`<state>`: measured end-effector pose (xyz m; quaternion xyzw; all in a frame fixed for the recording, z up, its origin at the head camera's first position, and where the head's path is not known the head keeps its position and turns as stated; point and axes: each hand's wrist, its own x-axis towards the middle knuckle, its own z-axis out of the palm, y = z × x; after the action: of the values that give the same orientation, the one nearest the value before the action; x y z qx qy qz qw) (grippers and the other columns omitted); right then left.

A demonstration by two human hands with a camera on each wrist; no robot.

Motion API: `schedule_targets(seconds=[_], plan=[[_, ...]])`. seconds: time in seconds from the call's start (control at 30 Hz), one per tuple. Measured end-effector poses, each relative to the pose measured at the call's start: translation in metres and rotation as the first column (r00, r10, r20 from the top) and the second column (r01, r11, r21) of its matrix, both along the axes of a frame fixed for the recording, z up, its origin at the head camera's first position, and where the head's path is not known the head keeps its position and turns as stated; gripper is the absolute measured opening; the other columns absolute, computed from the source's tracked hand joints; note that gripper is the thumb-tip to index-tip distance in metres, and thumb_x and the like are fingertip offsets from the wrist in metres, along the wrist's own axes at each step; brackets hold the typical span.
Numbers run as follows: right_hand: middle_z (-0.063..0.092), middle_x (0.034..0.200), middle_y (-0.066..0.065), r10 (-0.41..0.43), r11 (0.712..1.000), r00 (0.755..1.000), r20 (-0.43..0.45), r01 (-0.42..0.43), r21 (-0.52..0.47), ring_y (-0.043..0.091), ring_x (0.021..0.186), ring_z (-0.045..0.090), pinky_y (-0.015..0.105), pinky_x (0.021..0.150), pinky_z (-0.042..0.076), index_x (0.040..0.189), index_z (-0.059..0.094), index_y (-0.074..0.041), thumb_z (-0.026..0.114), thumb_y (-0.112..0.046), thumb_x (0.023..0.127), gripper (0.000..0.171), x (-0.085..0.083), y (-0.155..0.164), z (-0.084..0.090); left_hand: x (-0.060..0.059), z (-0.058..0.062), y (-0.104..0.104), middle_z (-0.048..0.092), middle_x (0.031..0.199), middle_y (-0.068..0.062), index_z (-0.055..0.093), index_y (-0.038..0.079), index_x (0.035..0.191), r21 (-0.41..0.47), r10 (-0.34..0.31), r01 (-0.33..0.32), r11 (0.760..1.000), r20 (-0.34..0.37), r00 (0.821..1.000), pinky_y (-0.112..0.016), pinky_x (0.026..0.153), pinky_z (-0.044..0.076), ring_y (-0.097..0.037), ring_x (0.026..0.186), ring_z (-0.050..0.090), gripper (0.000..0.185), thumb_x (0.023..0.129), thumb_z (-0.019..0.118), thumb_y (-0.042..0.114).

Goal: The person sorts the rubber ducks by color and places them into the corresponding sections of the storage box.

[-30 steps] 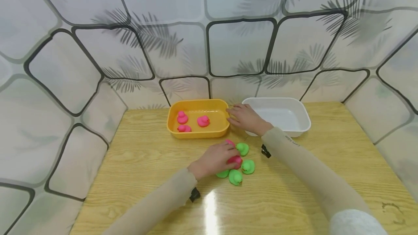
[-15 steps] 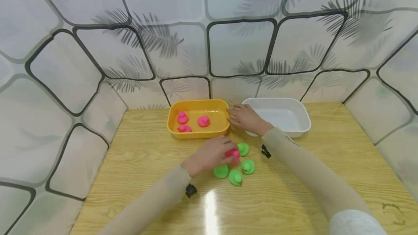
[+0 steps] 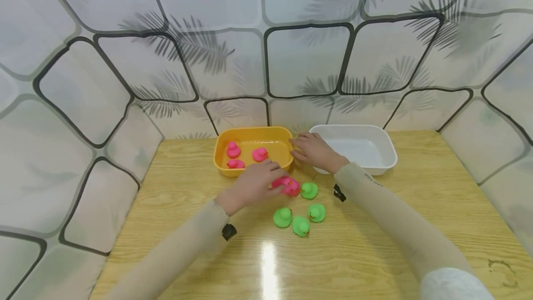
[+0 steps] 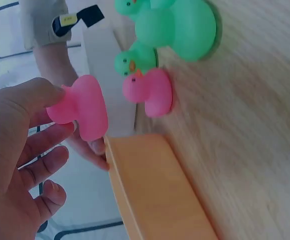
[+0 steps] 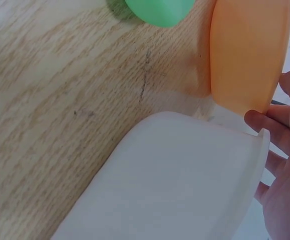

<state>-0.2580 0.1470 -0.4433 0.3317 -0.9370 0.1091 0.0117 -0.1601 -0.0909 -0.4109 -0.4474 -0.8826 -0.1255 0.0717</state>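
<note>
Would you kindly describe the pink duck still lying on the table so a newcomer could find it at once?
Start at the yellow tub at the back of the wooden table. Just in front of its right corner, beside the left hand, lies the pink duck. It alone on the tabletop is pink; its neighbours there are green ducks.

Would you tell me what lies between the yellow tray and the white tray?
In the head view, the right hand lies between the yellow tray and the white tray, fingers touching the yellow one's near corner.

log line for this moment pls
left hand: pinches pink duck | right hand: rests between yellow tub and white tub | table: pink duck, four green ducks
</note>
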Motion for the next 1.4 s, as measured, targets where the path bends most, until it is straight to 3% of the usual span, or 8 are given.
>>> schedule_targets(seconds=[0.13,0.33,0.53,0.7,1.0,1.2,1.4], plan=[[0.066,0.139,0.016,0.013,1.000,1.000,-0.027,-0.013,-0.006,0.041,0.134,0.052,0.062,0.112,0.038,0.142,0.061,0.000,0.060,-0.030,0.106,0.047,0.000,0.000,-0.001,-0.007,0.005,-0.010,0.071,0.108,-0.003,0.074,0.011,0.115,-0.007,0.015,-0.015,1.000,-0.023,1.000,-0.034,0.088,0.056,-0.021,0.101,0.063,0.025,0.096,0.077,0.028],[0.066,0.138,0.017,0.017,1.000,0.999,-0.032,-0.017,-0.015,0.042,0.133,0.052,0.062,0.111,0.039,0.142,0.061,0.000,0.061,-0.030,0.106,0.047,-0.001,0.000,-0.002,-0.021,0.015,-0.025,0.072,0.107,-0.003,0.075,0.010,0.113,0.017,0.058,-0.058,0.998,-0.041,0.997,-0.035,0.083,0.056,-0.023,0.099,0.063,0.024,0.097,0.076,0.028],[0.065,0.140,0.017,0.013,1.000,1.000,-0.024,-0.013,-0.011,0.042,0.134,0.051,0.062,0.112,0.038,0.142,0.061,0.000,0.060,-0.031,0.106,0.048,-0.002,0.002,-0.001,-0.037,0.023,-0.037,0.073,0.111,-0.006,0.075,0.009,0.115,0.055,0.119,-0.119,0.991,0.008,0.993,-0.039,0.080,0.056,-0.027,0.099,0.063,0.026,0.097,0.076,0.027],[0.064,0.141,0.017,0.007,1.000,1.000,-0.015,-0.008,-0.010,0.042,0.135,0.051,0.062,0.113,0.037,0.142,0.061,0.000,0.060,-0.030,0.106,0.047,-0.003,0.001,-0.002,-0.050,0.024,-0.047,0.073,0.113,-0.007,0.075,0.009,0.117,0.025,0.159,-0.160,0.987,0.037,0.987,-0.042,0.081,0.058,-0.028,0.102,0.064,0.026,0.097,0.076,0.026],[0.064,0.141,0.017,0.010,1.000,1.000,-0.019,-0.010,-0.016,0.042,0.135,0.051,0.063,0.112,0.037,0.142,0.061,0.000,0.060,-0.030,0.106,0.047,-0.002,0.001,-0.002,-0.063,0.016,-0.057,0.072,0.117,-0.009,0.074,0.006,0.120,-0.032,0.249,-0.247,0.969,0.106,0.963,-0.044,0.091,0.055,-0.029,0.107,0.061,0.027,0.098,0.075,0.023],[0.064,0.142,0.017,0.010,1.000,1.000,-0.018,-0.011,-0.015,0.042,0.136,0.050,0.063,0.113,0.037,0.143,0.060,0.000,0.060,-0.030,0.106,0.048,-0.002,0.001,-0.002,-0.064,0.010,-0.058,0.071,0.114,-0.010,0.073,0.005,0.119,-0.030,0.260,-0.259,0.965,0.114,0.959,-0.043,0.086,0.056,-0.029,0.101,0.061,0.027,0.098,0.075,0.020],[0.063,0.142,0.017,0.008,1.000,1.000,-0.011,-0.008,-0.019,0.042,0.137,0.050,0.063,0.113,0.037,0.143,0.060,0.001,0.060,-0.029,0.106,0.047,-0.002,0.001,-0.001,-0.068,0.000,-0.060,0.071,0.109,-0.010,0.074,0.004,0.116,-0.009,0.243,-0.243,0.970,0.091,0.966,-0.042,0.086,0.055,-0.029,0.096,0.060,0.025,0.097,0.076,0.020]])
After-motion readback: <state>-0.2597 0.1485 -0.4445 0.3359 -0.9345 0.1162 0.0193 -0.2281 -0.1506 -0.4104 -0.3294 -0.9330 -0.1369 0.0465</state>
